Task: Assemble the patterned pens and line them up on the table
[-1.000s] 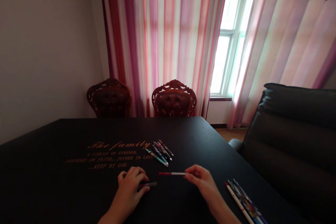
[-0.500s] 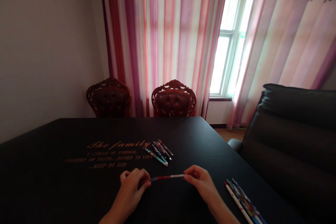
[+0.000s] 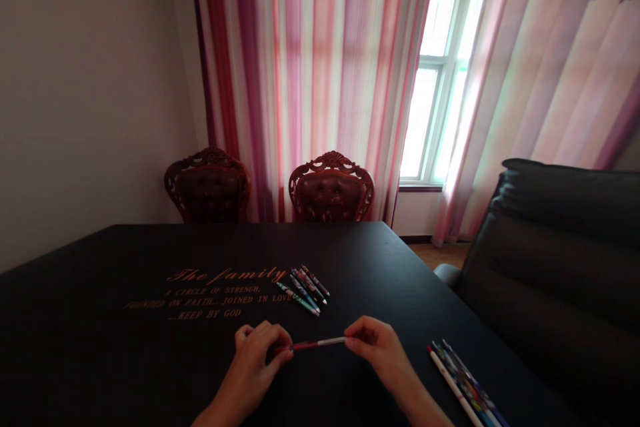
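Note:
Between my two hands, just above the dark table, a slim red-and-white pen (image 3: 318,343) lies nearly level. My left hand (image 3: 261,361) pinches its red end between thumb and fingers, which hide that end. At the white end, the thumb and fingertips of my right hand (image 3: 375,345) are closed on the tip. Beyond the hands lies a small pile of patterned pens (image 3: 307,288), some dark and some teal and white. To the right of my right hand, a second bunch of pens (image 3: 467,380) rests side by side, with a white, red-tipped one on its near-left side.
The black table (image 3: 100,347) carries gold lettering (image 3: 225,293) at left of centre. Two carved chairs (image 3: 331,193) stand behind its far edge. A black padded armchair (image 3: 565,267) is close along the right side. Striped curtains (image 3: 320,80) and a window (image 3: 430,93) are behind.
My hands have come slightly closer together, the left moving right and the right moving a little left. Less of the pen shows between them; the dark stretch by my left fingers is now hidden.

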Motion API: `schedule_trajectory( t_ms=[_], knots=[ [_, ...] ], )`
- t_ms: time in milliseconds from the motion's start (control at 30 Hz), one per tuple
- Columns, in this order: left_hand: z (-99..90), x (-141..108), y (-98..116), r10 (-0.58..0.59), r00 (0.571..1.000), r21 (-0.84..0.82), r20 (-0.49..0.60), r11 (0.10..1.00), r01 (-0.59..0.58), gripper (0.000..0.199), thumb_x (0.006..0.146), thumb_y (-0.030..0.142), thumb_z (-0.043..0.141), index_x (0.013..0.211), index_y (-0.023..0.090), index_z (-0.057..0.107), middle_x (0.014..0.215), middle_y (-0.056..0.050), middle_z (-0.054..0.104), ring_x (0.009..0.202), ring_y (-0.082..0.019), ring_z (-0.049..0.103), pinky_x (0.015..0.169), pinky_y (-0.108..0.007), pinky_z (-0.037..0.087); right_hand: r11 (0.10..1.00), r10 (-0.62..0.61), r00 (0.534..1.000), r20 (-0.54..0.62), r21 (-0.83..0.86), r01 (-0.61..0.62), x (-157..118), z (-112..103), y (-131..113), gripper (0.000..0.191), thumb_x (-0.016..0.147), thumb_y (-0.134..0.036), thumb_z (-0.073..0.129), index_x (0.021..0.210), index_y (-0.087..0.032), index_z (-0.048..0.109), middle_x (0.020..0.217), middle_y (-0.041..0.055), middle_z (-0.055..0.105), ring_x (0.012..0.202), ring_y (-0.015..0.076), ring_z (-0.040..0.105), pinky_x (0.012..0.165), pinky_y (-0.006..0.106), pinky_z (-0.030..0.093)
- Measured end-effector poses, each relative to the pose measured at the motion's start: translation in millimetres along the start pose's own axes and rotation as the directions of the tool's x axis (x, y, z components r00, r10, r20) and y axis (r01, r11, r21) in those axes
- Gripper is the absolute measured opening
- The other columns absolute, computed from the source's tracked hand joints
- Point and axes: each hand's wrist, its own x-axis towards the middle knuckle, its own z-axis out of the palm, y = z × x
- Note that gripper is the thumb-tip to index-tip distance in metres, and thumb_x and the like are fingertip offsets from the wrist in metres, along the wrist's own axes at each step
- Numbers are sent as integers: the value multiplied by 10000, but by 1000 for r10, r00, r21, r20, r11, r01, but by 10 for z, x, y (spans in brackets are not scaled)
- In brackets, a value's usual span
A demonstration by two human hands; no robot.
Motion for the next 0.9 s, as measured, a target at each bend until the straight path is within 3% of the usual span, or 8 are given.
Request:
schedule_trajectory(
  t_ms=[133, 333, 467, 600, 800, 900],
  knots=[
    [45, -18, 84, 36, 999, -25, 3, 999, -36, 34, 824, 237, 643, 833, 270, 647, 829, 33, 682, 807, -180, 613, 889, -385, 306, 1000, 1, 1000, 24, 21, -2, -49, 102, -33, 228, 668, -340, 775, 809, -169, 719, 744, 34, 700, 712, 200, 625, 656, 286, 463],
    [109, -37, 111, 34, 999, -44, -5, 998, -34, 35, 842, 294, 636, 841, 265, 654, 830, 12, 689, 805, -194, 616, 892, -398, 320, 996, 4, 1000, -29, -94, -7, -76, 155, -89, 207, 725, -389, 716, 728, -182, 713, 694, 31, 713, 682, 201, 633, 632, 276, 455],
    [90, -54, 142, 50, 999, -20, 4, 999, -50, 18, 845, 263, 633, 833, 269, 644, 825, 22, 685, 801, -188, 614, 928, -420, 289, 958, 7, 999, -45, -288, -20, -107, 200, -65, 396, 835, -496, 576, 583, -194, 621, 506, -9, 608, 506, 144, 544, 530, 246, 383],
    [61, -48, 152, 62, 998, -1, 1, 998, -62, 21, 853, 261, 631, 850, 277, 644, 835, 26, 685, 818, -189, 615, 915, -413, 282, 948, 13, 999, -37, -316, -24, -142, 237, -62, 579, 905, -599, 398, 507, -203, 538, 425, -27, 509, 439, 128, 501, 504, 240, 354],
    [42, -31, 133, 37, 999, -1, -20, 999, -37, 23, 855, 256, 636, 848, 278, 639, 826, 36, 677, 808, -183, 614, 879, -397, 283, 952, -134, 990, 49, -270, 142, -124, 166, -146, 346, 891, -520, 503, 777, -205, 592, 687, -15, 607, 645, 146, 543, 596, 227, 390],
    [29, -28, 150, 44, 999, -1, -24, 999, -44, 21, 849, 257, 644, 848, 278, 642, 827, 38, 681, 807, -183, 616, 889, -399, 277, 935, -126, 990, 59, -328, 138, -123, 163, -122, 344, 909, -473, 490, 717, -199, 570, 675, -14, 583, 655, 148, 537, 606, 235, 381]
  ],
)
